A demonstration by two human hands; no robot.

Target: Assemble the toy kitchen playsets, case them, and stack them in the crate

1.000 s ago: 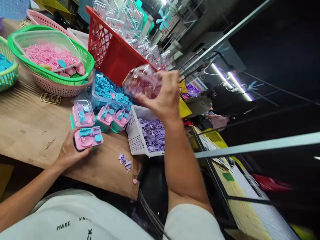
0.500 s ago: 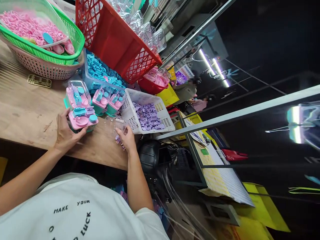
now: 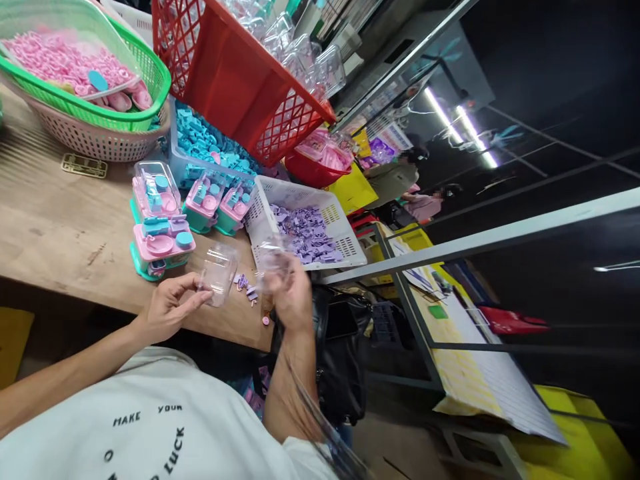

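Note:
My left hand [image 3: 173,303] pinches a clear plastic cover [image 3: 220,273] by its left edge, just above the table's front edge. My right hand [image 3: 293,293] grips a second clear plastic cover [image 3: 271,257], smeared by motion, in front of the white basket. An uncovered pink and teal toy kitchen [image 3: 163,243] stands to the left, apart from both hands. Behind it is a toy kitchen with a clear cover [image 3: 156,187], and two more [image 3: 201,203] stand to its right. Small purple pieces [image 3: 245,285] and a pink round piece [image 3: 265,321] lie between my hands.
A white basket [image 3: 345,248] holds purple parts. A clear bin [image 3: 177,157] contains blue parts, beside a tall red crate [image 3: 220,100] of clear covers. A green basket [image 3: 120,120] with pink parts sits at the left. A black bag [image 3: 340,373] hangs right of the wooden table [image 3: 75,233].
My left hand has let go of the toy kitchen and moved right to a clear cover. My right hand has moved right and up, with a clear cover in it.

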